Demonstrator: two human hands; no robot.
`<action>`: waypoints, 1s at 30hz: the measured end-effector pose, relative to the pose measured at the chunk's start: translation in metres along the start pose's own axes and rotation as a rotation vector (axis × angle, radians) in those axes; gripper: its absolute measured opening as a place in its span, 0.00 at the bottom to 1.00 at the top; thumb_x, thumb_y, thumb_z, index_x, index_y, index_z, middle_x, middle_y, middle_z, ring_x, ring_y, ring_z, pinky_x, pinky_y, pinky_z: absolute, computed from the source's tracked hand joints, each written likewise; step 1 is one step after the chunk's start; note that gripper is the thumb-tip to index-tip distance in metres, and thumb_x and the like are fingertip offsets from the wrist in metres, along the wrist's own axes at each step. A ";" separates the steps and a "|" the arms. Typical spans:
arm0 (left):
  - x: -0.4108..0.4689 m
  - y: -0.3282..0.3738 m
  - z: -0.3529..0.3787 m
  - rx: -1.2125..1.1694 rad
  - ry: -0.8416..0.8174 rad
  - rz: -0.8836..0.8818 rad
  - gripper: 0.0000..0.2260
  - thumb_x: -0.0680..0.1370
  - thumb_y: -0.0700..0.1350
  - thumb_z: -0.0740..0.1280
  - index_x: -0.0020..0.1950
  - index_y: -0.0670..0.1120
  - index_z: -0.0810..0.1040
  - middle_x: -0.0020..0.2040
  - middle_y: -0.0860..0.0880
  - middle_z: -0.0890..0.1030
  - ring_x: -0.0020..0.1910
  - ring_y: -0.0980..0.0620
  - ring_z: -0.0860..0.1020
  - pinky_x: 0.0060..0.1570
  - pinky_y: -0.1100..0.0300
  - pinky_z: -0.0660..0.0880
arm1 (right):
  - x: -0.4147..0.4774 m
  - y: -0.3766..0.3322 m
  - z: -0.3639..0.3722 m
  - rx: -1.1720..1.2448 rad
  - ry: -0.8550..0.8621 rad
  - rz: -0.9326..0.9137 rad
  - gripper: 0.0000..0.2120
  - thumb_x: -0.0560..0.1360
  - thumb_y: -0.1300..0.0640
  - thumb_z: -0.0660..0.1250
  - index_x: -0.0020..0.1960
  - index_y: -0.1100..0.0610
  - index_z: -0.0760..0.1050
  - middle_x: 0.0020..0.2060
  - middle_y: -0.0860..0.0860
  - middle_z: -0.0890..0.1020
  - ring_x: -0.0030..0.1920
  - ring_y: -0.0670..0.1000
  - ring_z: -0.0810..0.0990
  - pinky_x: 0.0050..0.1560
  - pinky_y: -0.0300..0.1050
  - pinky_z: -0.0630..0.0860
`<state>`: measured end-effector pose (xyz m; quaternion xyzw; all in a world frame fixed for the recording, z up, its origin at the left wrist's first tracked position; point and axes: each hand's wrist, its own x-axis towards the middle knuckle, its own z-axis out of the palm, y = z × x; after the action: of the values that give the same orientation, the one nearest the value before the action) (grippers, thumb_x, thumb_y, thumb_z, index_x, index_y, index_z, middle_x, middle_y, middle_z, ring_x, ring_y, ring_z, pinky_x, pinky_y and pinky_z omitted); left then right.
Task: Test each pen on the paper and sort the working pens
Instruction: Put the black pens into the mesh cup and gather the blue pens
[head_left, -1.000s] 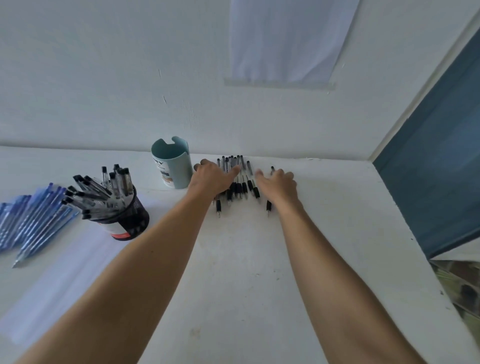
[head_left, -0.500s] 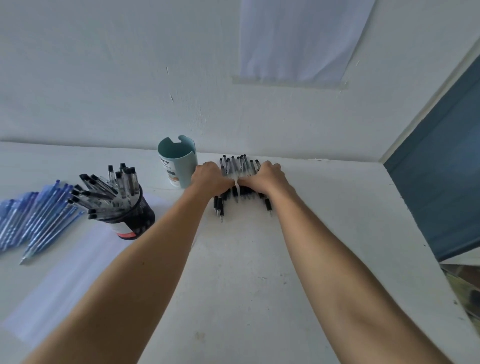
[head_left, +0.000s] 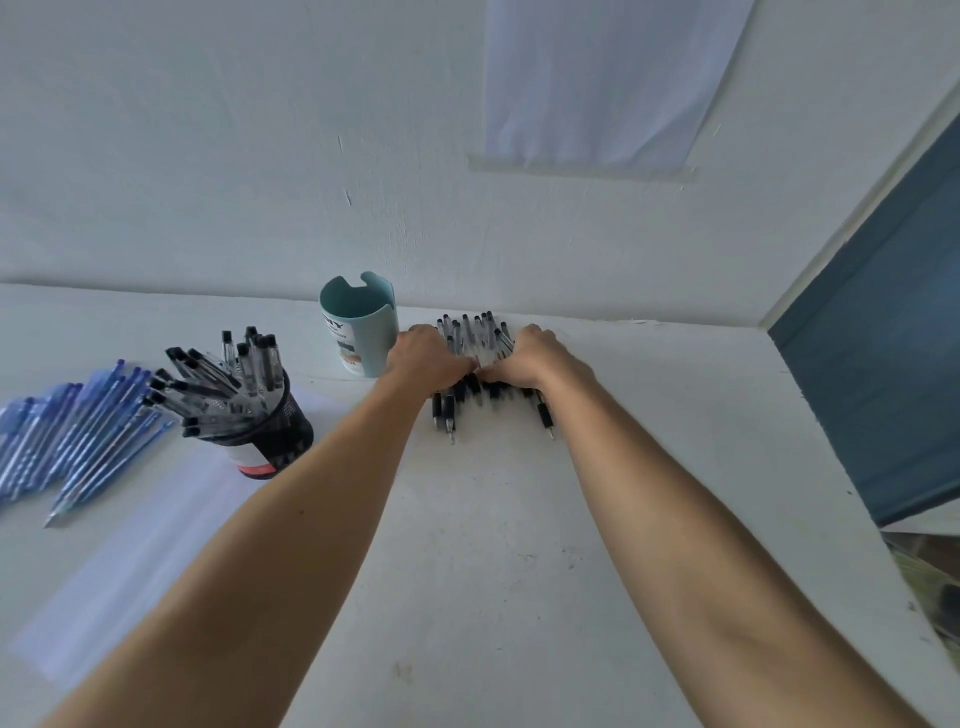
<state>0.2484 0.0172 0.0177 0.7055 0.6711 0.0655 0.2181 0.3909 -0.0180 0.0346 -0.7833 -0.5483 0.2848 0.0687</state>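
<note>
Clear pens (head_left: 475, 340) with black rubbery grips and black ends lie bunched at the far edge of the white table (head_left: 493, 571), close against the wall. Their slim see-through barrels lie side by side, with the metal tips pointing toward the person. The left hand (head_left: 428, 358) and the right hand (head_left: 537, 358) press in on the bunch from either side. Their fingers curl round the outer barrels and the thumbs nearly meet over the middle, so both hands hold the pens together.

Just beside the left hand stands a smooth pale-teal cup (head_left: 363, 332), upright, with a notch cut in its rim. Further left, a dark round holder (head_left: 275, 441) bristles with more black-capped pens (head_left: 228, 379) fanned outward. Blue pens (head_left: 67, 421) lie in a loose row near the left edge, beside a flat sheet of white paper (head_left: 130, 545). The tabletop is matt and faintly speckled. A pale sheet (head_left: 597, 78) hangs on the rough plastered wall (head_left: 208, 156).
</note>
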 end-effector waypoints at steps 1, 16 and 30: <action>0.000 0.001 -0.002 -0.011 -0.014 -0.012 0.18 0.75 0.56 0.71 0.40 0.42 0.73 0.38 0.46 0.78 0.50 0.44 0.81 0.41 0.57 0.71 | -0.001 -0.001 0.000 -0.010 -0.007 0.001 0.47 0.69 0.38 0.75 0.76 0.61 0.59 0.70 0.58 0.68 0.68 0.59 0.71 0.57 0.49 0.71; -0.001 0.007 -0.021 -0.065 -0.171 -0.090 0.14 0.74 0.52 0.74 0.42 0.42 0.75 0.34 0.46 0.82 0.27 0.50 0.82 0.32 0.61 0.80 | -0.013 -0.013 -0.012 -0.220 -0.102 -0.125 0.15 0.74 0.52 0.70 0.54 0.57 0.68 0.44 0.51 0.73 0.48 0.54 0.76 0.35 0.42 0.67; -0.009 0.016 -0.008 0.038 -0.076 -0.041 0.18 0.68 0.56 0.73 0.44 0.43 0.74 0.46 0.45 0.79 0.40 0.46 0.78 0.35 0.59 0.73 | -0.023 0.020 0.008 -0.052 0.125 -0.024 0.15 0.77 0.60 0.61 0.63 0.61 0.67 0.59 0.58 0.75 0.59 0.61 0.76 0.48 0.46 0.68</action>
<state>0.2594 0.0096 0.0332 0.6974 0.6779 0.0216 0.2314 0.3980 -0.0481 0.0281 -0.7944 -0.5596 0.2199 0.0858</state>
